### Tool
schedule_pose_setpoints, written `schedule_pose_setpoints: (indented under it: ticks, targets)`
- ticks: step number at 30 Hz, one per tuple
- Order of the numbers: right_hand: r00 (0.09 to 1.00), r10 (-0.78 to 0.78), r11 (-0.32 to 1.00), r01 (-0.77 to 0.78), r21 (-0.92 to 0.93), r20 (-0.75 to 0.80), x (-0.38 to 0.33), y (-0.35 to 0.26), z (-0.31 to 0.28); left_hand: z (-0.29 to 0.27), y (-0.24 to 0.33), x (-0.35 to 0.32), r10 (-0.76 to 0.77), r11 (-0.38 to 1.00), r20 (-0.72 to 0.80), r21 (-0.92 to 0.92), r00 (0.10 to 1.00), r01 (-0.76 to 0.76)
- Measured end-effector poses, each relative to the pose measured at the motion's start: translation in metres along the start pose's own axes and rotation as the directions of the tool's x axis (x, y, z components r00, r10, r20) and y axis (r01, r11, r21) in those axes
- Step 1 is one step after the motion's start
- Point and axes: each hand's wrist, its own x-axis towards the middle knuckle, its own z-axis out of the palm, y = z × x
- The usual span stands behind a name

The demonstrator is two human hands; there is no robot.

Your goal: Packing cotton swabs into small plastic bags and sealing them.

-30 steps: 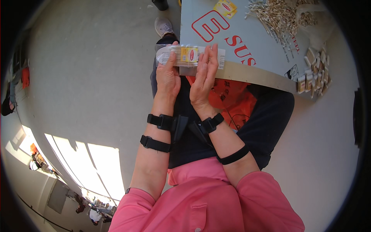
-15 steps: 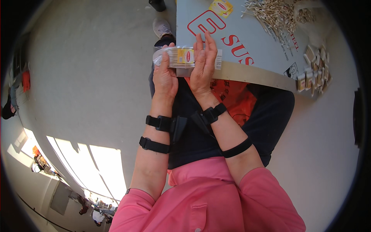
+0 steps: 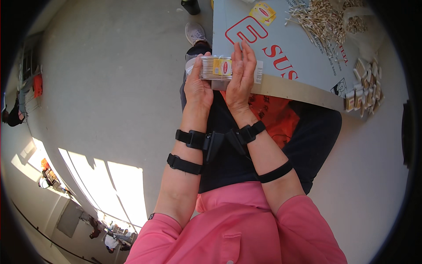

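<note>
Grey concrete floor (image 3: pixel 110 66), sunlit patch at lower left. In front of the seated person lies a pale blue-grey board with large red lettering (image 3: pixel 303 48), serving as the surface; its near edge shows a tan cardboard strip.

I see both hands raised together over the near left corner of that surface. Left hand (image 3: pixel 198 86) cups the left end of a clear plastic packet of wooden sticks with a yellow and red label (image 3: pixel 217 68), thumb up along its side. Right hand (image 3: pixel 241 77) lies flat against the packet's front, fingers straight and close together, covering its right half. The packet is pressed between the two hands, held level, just above the surface edge. Its right end I cannot make out behind the fingers.

Around it: a loose heap of pale wooden sticks (image 3: pixel 321 20) on the far part of the surface, well apart from the hands. A small yellow and red paper label (image 3: pixel 263 12) lies near the far edge. A row of small filled packets (image 3: pixel 365 88) sits on the floor at the right, beside the surface's corner. An orange bag (image 3: pixel 274 116) rests on the person's lap under the surface edge. Black straps circle both wrists and forearms. A grey shoe (image 3: pixel 194 33) shows beyond the hands.
</note>
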Motion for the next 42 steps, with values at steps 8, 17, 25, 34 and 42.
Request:
schedule_pose_setpoints:
  ticks: [8,17,25,34,42]
  targets:
    - [0.994,-0.112,0.981,0.112,-0.158,0.010,0.000,0.000,0.000,-0.006,0.000,0.001,-0.020,0.998,0.045,-0.057,0.999,0.022]
    - [0.994,-0.104,0.973,0.105,-0.207,0.015,-0.001,-0.002,0.003,-0.007,-0.003,0.003,-0.003,1.000,0.047,-0.011,0.999,0.004]
    - [0.999,-0.028,0.997,0.029,-0.074,0.014,0.002,-0.003,-0.003,-0.005,-0.006,0.006,-0.004,0.999,0.015,-0.046,1.000,0.005]
    - [1.000,-0.024,0.993,0.024,0.113,-0.006,-0.005,-0.017,-0.018,-0.013,-0.008,0.014,0.023,0.999,0.017,0.024,1.000,-0.024]
    - [0.999,0.039,0.985,-0.039,0.167,0.008,-0.032,-0.024,-0.022,-0.020,-0.010,0.009,0.064,0.997,0.169,0.028,0.983,-0.070]
